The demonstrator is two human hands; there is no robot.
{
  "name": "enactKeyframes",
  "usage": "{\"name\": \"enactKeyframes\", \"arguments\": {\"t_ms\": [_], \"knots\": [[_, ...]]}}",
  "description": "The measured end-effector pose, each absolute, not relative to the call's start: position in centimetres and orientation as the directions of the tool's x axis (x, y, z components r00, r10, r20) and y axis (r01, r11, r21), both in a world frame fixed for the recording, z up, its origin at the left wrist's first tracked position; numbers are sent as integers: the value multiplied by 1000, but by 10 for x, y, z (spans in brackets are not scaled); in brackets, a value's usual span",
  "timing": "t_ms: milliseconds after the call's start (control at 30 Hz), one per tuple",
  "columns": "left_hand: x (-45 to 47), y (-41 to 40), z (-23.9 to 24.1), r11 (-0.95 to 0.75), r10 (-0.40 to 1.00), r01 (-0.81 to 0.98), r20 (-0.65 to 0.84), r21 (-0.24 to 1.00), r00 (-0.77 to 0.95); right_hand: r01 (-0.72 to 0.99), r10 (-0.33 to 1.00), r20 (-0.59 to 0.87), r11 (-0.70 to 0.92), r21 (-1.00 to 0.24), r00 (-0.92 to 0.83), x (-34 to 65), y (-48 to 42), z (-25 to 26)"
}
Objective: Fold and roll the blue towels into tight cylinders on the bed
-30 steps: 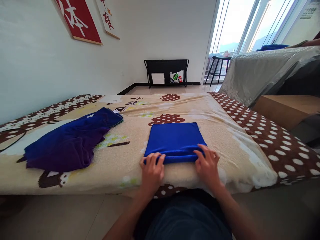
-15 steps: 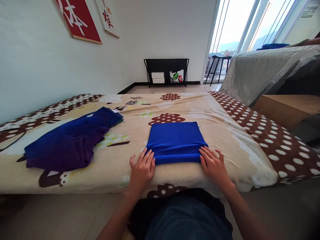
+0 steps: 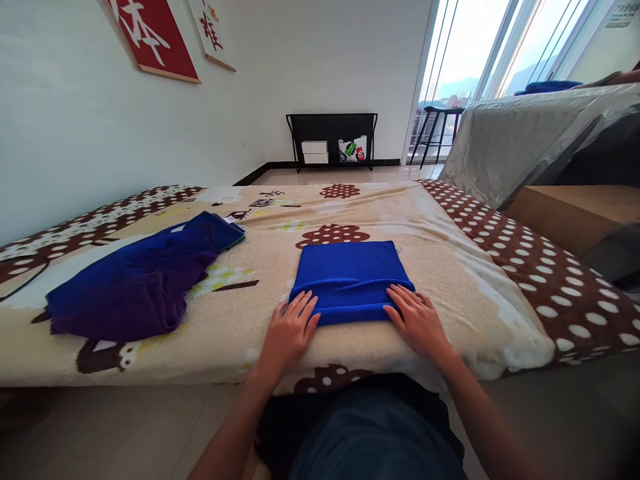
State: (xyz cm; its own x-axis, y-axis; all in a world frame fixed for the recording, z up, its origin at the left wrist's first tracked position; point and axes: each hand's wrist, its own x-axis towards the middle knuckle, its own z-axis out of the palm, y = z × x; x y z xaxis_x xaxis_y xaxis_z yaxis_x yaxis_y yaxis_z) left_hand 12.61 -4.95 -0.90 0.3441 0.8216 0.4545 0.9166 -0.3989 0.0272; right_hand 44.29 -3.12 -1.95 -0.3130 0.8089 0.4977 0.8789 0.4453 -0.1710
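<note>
A folded bright blue cloth (image 3: pixel 350 277) lies on the patterned blanket (image 3: pixel 440 240) near the bed's front edge. My left hand (image 3: pixel 290 330) lies flat with fingers stretched out, its fingertips on the cloth's near left corner. My right hand (image 3: pixel 417 320) also lies flat and open, fingers pressing the cloth's near right corner. A small wrinkle runs across the cloth between the two hands.
A rumpled pile of dark blue and purple cloth (image 3: pixel 135 280) lies on the bed to the left. A black rack (image 3: pixel 333 140) holding white boxes stands by the far wall. A grey-covered sofa (image 3: pixel 520 140) and a wooden box (image 3: pixel 575 210) are at right.
Both hands let go of the cloth's near edge, spread out flat beside it, then slid inward onto its near corners. The view shifted slightly down.
</note>
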Motion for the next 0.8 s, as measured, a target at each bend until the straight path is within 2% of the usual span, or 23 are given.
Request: {"name": "enactKeyframes", "arguments": {"t_ms": [100,233,400,667,733,800], "knots": [[91,-57,-12,-459,769,888,497,-9,403,830,797,467,518,-206,-382,484,-32,-26],[71,-68,-11,-465,724,885,576,1,380,772,797,447,561,-299,-406,516,-38,-27],[64,-76,-6,-493,774,866,500,89,389,748,808,397,571,-339,-436,525,-42,-24],[66,-58,-1,-440,842,853,460,281,283,780,842,414,503,-373,-345,520,-26,-23],[73,-53,2,-390,860,882,446,265,247,826,848,445,454,-334,-286,511,-20,-21],[88,-49,6,-301,859,935,479,185,182,891,836,519,361,-274,-179,494,-18,-19]]}}
